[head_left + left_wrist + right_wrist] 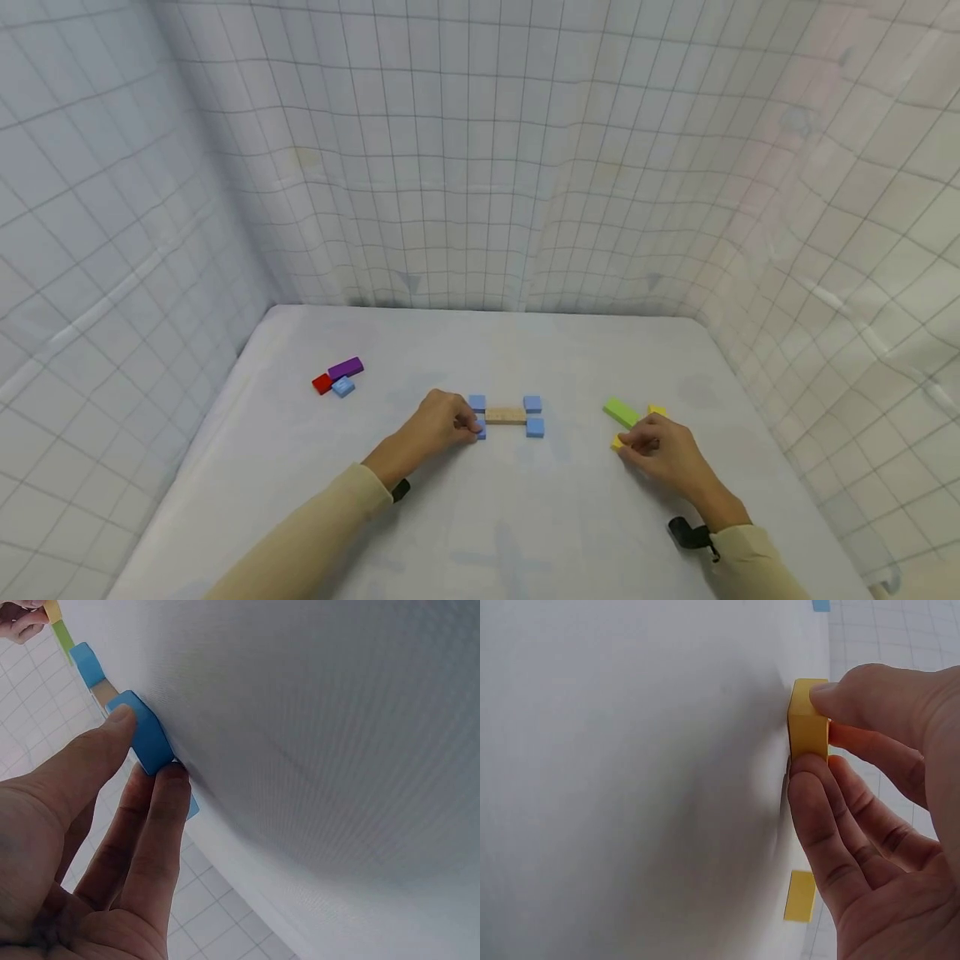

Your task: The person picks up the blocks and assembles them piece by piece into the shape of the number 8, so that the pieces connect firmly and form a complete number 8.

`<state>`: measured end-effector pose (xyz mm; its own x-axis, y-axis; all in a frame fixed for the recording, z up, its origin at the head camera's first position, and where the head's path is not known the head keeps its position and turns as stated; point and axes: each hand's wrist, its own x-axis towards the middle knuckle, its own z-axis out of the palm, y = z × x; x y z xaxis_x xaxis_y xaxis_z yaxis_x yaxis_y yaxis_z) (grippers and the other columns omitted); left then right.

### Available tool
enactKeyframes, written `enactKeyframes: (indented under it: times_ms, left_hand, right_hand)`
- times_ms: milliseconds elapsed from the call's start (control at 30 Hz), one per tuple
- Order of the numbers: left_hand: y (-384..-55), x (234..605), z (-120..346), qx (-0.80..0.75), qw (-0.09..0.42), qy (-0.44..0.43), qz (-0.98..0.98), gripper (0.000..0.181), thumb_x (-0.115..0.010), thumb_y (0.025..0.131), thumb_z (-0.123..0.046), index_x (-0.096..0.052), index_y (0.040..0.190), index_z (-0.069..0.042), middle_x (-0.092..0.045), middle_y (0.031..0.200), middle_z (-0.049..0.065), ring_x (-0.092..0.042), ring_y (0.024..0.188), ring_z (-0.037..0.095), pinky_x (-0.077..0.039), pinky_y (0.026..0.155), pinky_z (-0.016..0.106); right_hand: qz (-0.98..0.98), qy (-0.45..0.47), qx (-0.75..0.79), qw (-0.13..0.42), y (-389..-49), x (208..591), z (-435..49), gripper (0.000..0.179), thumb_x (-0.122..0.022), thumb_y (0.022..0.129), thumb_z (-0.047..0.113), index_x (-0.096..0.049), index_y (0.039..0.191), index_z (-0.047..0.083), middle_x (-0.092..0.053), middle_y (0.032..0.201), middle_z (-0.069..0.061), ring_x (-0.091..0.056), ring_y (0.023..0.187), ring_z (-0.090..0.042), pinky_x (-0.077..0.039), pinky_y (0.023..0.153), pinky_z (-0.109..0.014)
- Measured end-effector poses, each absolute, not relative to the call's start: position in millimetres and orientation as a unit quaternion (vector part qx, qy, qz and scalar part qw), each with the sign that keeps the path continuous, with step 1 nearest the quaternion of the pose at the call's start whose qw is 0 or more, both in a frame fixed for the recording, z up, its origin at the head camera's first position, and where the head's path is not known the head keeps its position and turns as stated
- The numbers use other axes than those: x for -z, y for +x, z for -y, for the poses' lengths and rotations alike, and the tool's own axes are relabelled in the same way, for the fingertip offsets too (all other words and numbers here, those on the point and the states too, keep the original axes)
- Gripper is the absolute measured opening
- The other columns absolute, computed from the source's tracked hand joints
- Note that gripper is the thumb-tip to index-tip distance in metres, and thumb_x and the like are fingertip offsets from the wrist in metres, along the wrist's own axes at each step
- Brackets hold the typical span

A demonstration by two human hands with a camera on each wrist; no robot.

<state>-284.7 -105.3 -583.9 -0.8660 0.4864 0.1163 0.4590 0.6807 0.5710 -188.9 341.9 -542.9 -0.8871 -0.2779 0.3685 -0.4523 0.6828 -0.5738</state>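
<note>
My left hand [441, 419] pinches a small blue block [151, 739] between thumb and fingers, down at table level. That block sits at the near left end of a wooden block [506, 416]. Another blue block [477, 402] is at the far left end, and two more, a far blue block [532, 404] and a near blue block [535, 427], stand at its right end. To the right, my right hand [670, 450] holds a yellow block [808, 724] by thumb and fingertips, close to the table. Just beyond that hand lie a green block [621, 412] and a second yellow block [657, 410].
On the white table [495, 508], at the back left, a purple block [346, 368], a red block [322, 383] and a light blue block [343, 387] lie close together. Gridded white cloth [480, 167] hangs behind the table and along both sides.
</note>
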Motion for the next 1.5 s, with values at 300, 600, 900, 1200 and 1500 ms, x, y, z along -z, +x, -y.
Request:
enactKeyframes:
  times_ms: [300,600,900,1200,1500]
  left_hand:
    - [-287,590,108,-0.308,0.020,0.259,-0.915,0.014,-0.105,0.089,-0.023,-0.093,0.094,-0.029,-0.086,0.099,-0.017,-0.075,0.092,-0.004,-0.064,0.081,0.017]
    - [-290,592,109,-0.325,0.028,0.258,-0.910,0.015,-0.105,0.090,-0.023,-0.093,0.095,-0.031,-0.085,0.098,-0.018,-0.071,0.090,-0.007,-0.063,0.081,0.017]
    - [-287,589,106,-0.302,0.012,0.264,-0.916,0.014,-0.104,0.090,-0.022,-0.093,0.095,-0.028,-0.086,0.096,-0.019,-0.072,0.090,-0.008,-0.064,0.081,0.018]
    - [-268,558,106,-0.332,0.011,0.280,-0.900,0.012,-0.103,0.090,-0.013,-0.092,0.093,-0.018,-0.089,0.094,-0.008,-0.076,0.089,0.003,-0.066,0.080,0.024]
    - [-240,514,95,-0.329,0.028,0.245,-0.911,0.010,-0.098,0.091,0.000,-0.091,0.094,-0.006,-0.090,0.096,0.004,-0.082,0.094,0.016,-0.070,0.086,0.033]
  right_hand:
    - [0.910,0.212,-0.343,0.095,-192,541,-322,0.021,-0.095,0.090,-0.006,-0.090,0.104,0.008,-0.077,0.103,0.000,-0.073,0.089,-0.003,-0.066,0.079,-0.022]
    - [0.906,0.233,-0.340,0.097,-197,543,-302,0.021,-0.096,0.091,-0.005,-0.091,0.106,0.010,-0.078,0.104,0.001,-0.074,0.090,-0.006,-0.067,0.080,-0.023]
    - [0.899,0.249,-0.353,0.076,-204,545,-286,0.022,-0.095,0.093,-0.003,-0.089,0.105,0.015,-0.079,0.105,0.002,-0.074,0.091,-0.006,-0.068,0.082,-0.024]
    - [0.907,0.240,-0.341,0.048,-202,543,-272,0.020,-0.094,0.096,0.000,-0.089,0.108,0.015,-0.079,0.107,0.001,-0.072,0.093,-0.004,-0.067,0.084,-0.022]
    - [0.898,0.266,-0.346,0.055,-199,540,-256,0.020,-0.094,0.095,0.000,-0.089,0.110,0.012,-0.081,0.106,0.000,-0.073,0.091,-0.005,-0.067,0.082,-0.023]
